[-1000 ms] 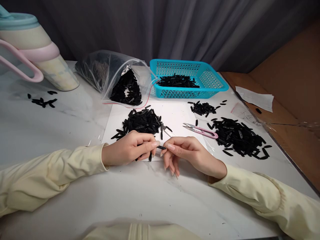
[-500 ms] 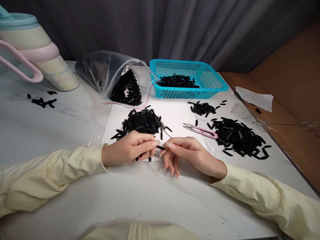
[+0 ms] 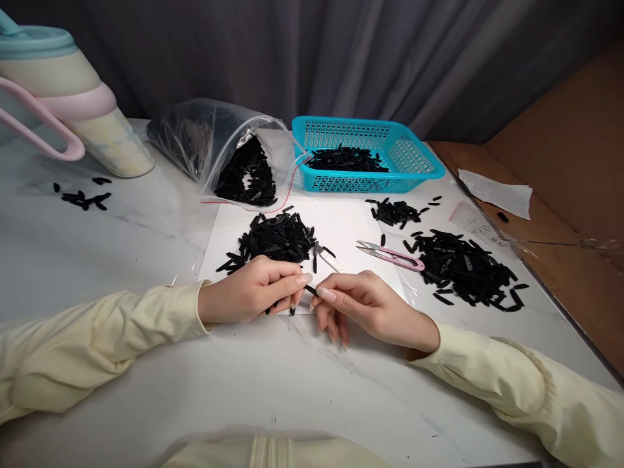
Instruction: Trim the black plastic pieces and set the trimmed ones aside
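Between thumb and fingers, my left hand (image 3: pixel 260 286) pinches one end of a small black strip (image 3: pixel 311 290). My right hand (image 3: pixel 363 302) has its thumb and forefinger closed at the other end of that strip, its remaining fingers curled below. More black pieces show under my left fingers, partly hidden. Just beyond my left hand, a pile of black strips (image 3: pixel 277 237) lies on a white sheet (image 3: pixel 336 224). A small tool with a whitish handle (image 3: pixel 334 261) rests between that pile and my right hand. Pink-handled thread snips (image 3: pixel 392 255) lie past my right hand.
A blue basket (image 3: pixel 375 182) and a clear zip bag (image 3: pixel 209 159), both holding black strips, stand at the back. Right of the snips is a larger pile (image 3: pixel 465 266), with a smaller one (image 3: pixel 397 212) behind. A tumbler (image 3: pixel 92 123) and loose strips (image 3: pixel 85 200) are at left.
My right hand has shifted slightly left and down, its fingertips nearer my left hand, and less of the strip shows between them. My left hand has barely moved.
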{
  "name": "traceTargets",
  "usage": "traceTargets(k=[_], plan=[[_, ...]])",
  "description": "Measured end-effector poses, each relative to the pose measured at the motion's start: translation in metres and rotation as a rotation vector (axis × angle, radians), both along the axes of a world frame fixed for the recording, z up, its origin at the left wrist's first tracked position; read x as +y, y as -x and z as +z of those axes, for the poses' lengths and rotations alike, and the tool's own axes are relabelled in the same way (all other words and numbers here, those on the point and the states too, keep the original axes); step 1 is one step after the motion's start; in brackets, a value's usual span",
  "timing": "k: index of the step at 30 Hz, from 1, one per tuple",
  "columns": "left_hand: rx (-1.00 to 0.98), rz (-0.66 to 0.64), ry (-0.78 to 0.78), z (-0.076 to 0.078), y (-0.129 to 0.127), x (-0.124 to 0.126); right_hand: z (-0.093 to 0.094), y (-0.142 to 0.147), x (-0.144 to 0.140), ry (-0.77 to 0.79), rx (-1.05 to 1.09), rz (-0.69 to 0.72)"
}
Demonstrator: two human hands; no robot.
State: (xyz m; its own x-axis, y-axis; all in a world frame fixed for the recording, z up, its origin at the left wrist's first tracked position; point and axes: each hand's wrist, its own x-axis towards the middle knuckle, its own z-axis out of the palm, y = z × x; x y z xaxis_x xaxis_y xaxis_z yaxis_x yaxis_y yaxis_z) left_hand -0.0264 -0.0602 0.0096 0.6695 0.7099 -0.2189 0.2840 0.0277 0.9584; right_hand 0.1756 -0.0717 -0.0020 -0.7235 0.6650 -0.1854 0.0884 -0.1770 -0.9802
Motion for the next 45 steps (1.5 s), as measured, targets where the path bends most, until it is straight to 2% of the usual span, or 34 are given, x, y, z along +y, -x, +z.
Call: traceTargets(k=[3, 5, 7, 9, 12, 15, 16, 18, 19, 22, 26, 32, 35, 37, 38, 40, 42, 44, 45], plan=[[0.022, 0.026, 0.015, 0.0, -0.001, -0.002, 0.002, 0.001, -0.001, -0.026, -0.024, -0.012], [0.031, 0.06, 0.033, 0.007, -0.001, -0.004, 0.007, 0.0, -0.001, -0.036, -0.054, -0.023], [0.028, 0.103, 0.009, 0.02, -0.002, -0.003, 0.017, -0.005, 0.0, -0.082, -0.082, -0.086], [0.032, 0.152, -0.109, 0.038, -0.006, 0.006, 0.027, -0.016, 0.0, -0.196, -0.121, -0.206], [0.144, 0.215, -0.471, 0.064, -0.018, 0.042, 0.037, -0.041, -0.006, -0.513, -0.251, -0.378], [0.453, 0.211, -0.911, 0.076, -0.04, 0.1, 0.034, -0.064, -0.014, -0.967, -0.469, -0.488], [0.601, 0.171, -0.996, 0.077, -0.048, 0.119, 0.032, -0.069, -0.016, -1.134, -0.528, -0.515], [0.687, 0.181, -1.037, 0.073, -0.062, 0.151, 0.026, -0.074, -0.017, -1.403, -0.601, -0.517], [0.711, 0.19, -1.052, 0.07, -0.068, 0.161, 0.024, -0.074, -0.017, -1.476, -0.621, -0.505], [0.735, 0.217, -1.091, 0.058, -0.075, 0.17, 0.021, -0.073, -0.013, -1.495, -0.654, -0.464], [0.686, 0.234, -1.109, 0.049, -0.064, 0.149, 0.016, -0.071, -0.01, -1.438, -0.692, -0.453], [0.533, 0.314, -1.108, 0.063, -0.032, 0.108, 0.014, -0.072, -0.006, -1.358, -0.689, -0.449], [0.347, 0.304, -1.069, 0.066, -0.016, 0.077, 0.029, -0.07, 0.009, -1.337, -0.702, -0.41], [0.247, 0.281, -0.964, 0.062, -0.008, 0.054, 0.044, -0.061, 0.023, -1.334, -0.7, -0.395], [0.208, 0.281, -0.854, 0.059, -0.004, 0.043, 0.051, -0.054, 0.03, -1.326, -0.675, -0.388], [0.118, 0.29, -0.487, 0.051, 0.001, 0.026, 0.063, -0.036, 0.039, -1.279, -0.611, -0.328], [-0.003, 0.289, -0.114, 0.041, 0.003, 0.015, 0.068, -0.014, 0.041, -1.267, -0.587, -0.169], [-0.085, 0.315, 0.097, 0.03, 0.003, 0.01, 0.066, 0.007, 0.037, -1.307, -0.625, 0.022], [-0.117, 0.334, 0.142, 0.024, 0.003, 0.01, 0.063, 0.017, 0.034, -1.336, -0.667, 0.095]])
